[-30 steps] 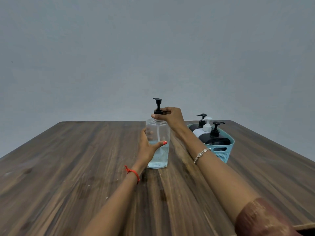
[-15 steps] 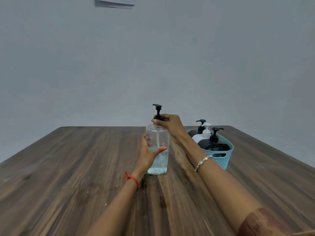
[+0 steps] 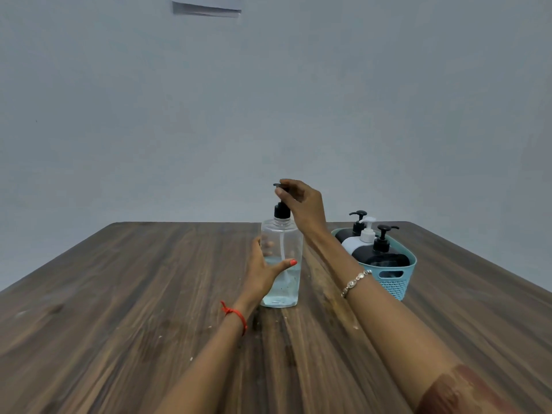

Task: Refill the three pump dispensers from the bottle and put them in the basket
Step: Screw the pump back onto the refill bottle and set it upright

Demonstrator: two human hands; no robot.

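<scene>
Risen from the collar, the right hand (image 3: 301, 204) pinches the black pump head (image 3: 280, 208); the left hand (image 3: 264, 271) grips the clear plastic bottle (image 3: 282, 264).

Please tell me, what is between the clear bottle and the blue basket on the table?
In the head view, only the right forearm crosses above that stretch between the clear bottle and the basket; the table there is bare.
</scene>
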